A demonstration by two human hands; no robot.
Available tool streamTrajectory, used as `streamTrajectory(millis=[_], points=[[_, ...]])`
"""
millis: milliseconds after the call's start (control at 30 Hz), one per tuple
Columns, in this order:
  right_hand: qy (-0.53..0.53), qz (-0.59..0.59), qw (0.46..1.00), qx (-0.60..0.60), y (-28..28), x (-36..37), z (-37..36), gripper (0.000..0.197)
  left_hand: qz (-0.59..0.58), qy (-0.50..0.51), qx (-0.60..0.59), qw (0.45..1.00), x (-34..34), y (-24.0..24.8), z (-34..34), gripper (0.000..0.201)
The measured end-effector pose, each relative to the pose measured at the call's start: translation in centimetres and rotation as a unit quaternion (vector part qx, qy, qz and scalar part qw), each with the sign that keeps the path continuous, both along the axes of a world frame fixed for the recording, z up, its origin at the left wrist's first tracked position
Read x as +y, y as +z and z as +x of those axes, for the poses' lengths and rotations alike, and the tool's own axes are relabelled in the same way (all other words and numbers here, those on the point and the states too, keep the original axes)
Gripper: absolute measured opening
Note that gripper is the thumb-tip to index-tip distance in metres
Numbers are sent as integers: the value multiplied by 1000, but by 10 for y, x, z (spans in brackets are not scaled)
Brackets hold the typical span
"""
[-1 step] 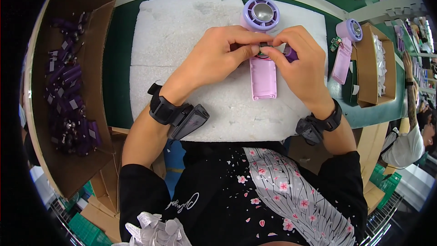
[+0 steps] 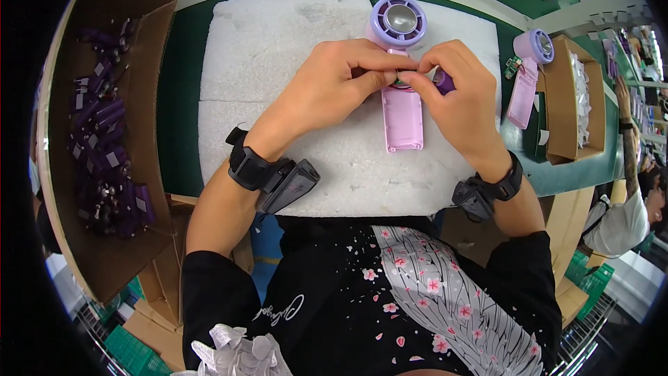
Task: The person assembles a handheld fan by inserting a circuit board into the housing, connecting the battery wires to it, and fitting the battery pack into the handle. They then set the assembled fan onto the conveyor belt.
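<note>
A handheld fan lies face up, its lilac round head (image 2: 398, 21) away from me and its opened pink handle (image 2: 403, 125) towards me. My left hand (image 2: 341, 83) reaches over the handle's upper end, thumb and forefinger closed on a small circuit board (image 2: 401, 77), mostly hidden by the fingers. Red wire shows just below them. From the other side, the thumb of my right hand (image 2: 463, 101) meets the same spot. A purple battery cell (image 2: 443, 81) sits within the curled fingers of that hand.
White foam sheets (image 2: 292, 153) cover the green table (image 2: 182, 132). On the left stands a cardboard box (image 2: 149, 63) of purple battery cells. To the right lie another opened fan (image 2: 523, 90) and a small carton (image 2: 597, 97) holding white pieces. A co-worker's arm (image 2: 630, 146) shows far right.
The fan head has shifted very slightly left. The circuit board is a little more covered by my fingers; my hands stay in almost the same place.
</note>
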State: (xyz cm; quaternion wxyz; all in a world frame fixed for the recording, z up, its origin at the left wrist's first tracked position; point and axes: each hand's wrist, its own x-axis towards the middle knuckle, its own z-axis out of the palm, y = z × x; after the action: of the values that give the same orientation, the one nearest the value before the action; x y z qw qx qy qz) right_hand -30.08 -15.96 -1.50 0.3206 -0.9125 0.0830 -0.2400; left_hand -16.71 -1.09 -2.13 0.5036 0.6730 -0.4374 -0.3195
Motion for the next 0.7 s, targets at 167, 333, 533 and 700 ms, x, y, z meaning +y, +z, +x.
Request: streamTrajectory(millis=[167,333,533,700], points=[[6,109,990,88,-1,-4,0,17,0,-3,-27,1000,-1,-3,-1,30],[39,211,953,215,13,-13,-1,21,10,13,-33,999,-2,-2,-3,28],[200,188,947,167,6,-31,-8,40,-11,20,-63,998,1,-3,3,28],[127,392,895,170,15,-25,-7,39,3,35,-42,998,9,-1,19,30]])
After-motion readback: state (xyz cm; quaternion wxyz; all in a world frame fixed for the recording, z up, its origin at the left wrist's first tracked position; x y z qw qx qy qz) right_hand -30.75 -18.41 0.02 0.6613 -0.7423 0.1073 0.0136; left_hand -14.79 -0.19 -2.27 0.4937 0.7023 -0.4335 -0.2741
